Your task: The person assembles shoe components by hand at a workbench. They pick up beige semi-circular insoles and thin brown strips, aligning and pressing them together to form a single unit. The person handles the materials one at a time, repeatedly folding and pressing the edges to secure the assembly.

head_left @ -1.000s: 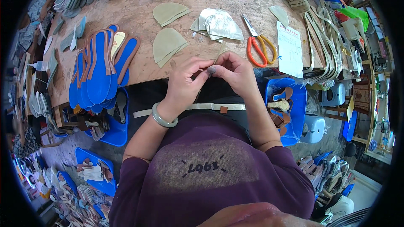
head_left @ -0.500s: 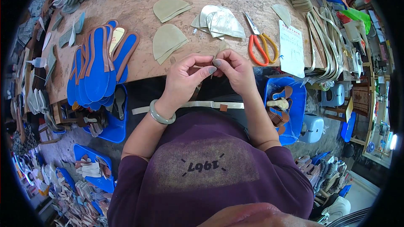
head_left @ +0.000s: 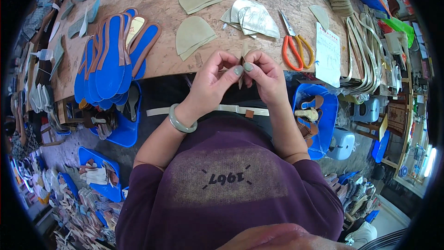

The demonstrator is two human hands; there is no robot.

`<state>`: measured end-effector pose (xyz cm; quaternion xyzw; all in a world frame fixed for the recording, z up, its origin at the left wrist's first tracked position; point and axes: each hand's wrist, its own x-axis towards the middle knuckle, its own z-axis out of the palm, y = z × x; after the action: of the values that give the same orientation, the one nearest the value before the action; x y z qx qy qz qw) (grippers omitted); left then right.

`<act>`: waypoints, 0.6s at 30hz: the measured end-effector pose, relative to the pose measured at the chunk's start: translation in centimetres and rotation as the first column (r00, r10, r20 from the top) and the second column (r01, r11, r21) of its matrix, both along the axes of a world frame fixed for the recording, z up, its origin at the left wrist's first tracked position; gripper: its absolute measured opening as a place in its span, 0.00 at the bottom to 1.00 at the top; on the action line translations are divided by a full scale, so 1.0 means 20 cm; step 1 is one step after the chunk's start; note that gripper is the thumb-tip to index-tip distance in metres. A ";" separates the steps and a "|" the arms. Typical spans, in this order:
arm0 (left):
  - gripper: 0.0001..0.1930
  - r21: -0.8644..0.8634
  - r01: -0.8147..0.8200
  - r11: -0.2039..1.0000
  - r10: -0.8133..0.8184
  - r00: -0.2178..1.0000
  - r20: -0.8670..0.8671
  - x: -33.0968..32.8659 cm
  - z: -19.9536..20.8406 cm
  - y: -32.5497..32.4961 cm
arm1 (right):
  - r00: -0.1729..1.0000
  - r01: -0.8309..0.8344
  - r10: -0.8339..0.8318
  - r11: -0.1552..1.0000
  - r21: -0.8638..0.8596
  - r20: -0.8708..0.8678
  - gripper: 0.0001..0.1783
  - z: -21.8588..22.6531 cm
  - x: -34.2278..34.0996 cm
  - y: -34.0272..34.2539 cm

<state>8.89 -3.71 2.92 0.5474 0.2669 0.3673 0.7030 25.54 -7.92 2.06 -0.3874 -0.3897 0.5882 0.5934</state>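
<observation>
Material — a thin tan piece (head_left: 245, 46) — was over the near edge of the desk (head_left: 152, 0), where I saw the left hand (head_left: 210, 81) and right hand (head_left: 268, 78) pinching it, thumbs and fingers closed. Farther in lay silvery pieces (head_left: 254, 18); scissors (head_left: 293, 35) lay rightward, handles toward that edge.

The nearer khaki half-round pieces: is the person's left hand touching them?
Apart. The head view shows bare tabletop between the left hand and the nearer khaki pieces.
</observation>
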 end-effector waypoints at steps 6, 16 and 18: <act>0.12 -0.365 0.022 0.931 0.093 0.951 0.294 -0.02 -0.05 0.05 | 0.972 0.147 -0.116 0.979 0.142 -0.206 0.05 0.03 0.01 0.02; 0.11 -0.249 -0.067 0.966 0.146 0.938 0.315 -0.09 -0.05 0.05 | 0.957 0.165 -0.225 0.942 0.292 0.184 0.26 -0.01 -0.12 0.11; 0.11 -0.203 -0.161 0.966 0.208 0.950 0.233 -0.14 -0.07 0.06 | 0.956 0.277 -0.285 0.955 0.104 0.073 0.21 -0.03 -0.10 0.23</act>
<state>6.18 -2.58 1.60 0.4024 0.2579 0.4722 0.7406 23.56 -3.42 1.42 -0.4361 -0.3829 0.4618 0.6708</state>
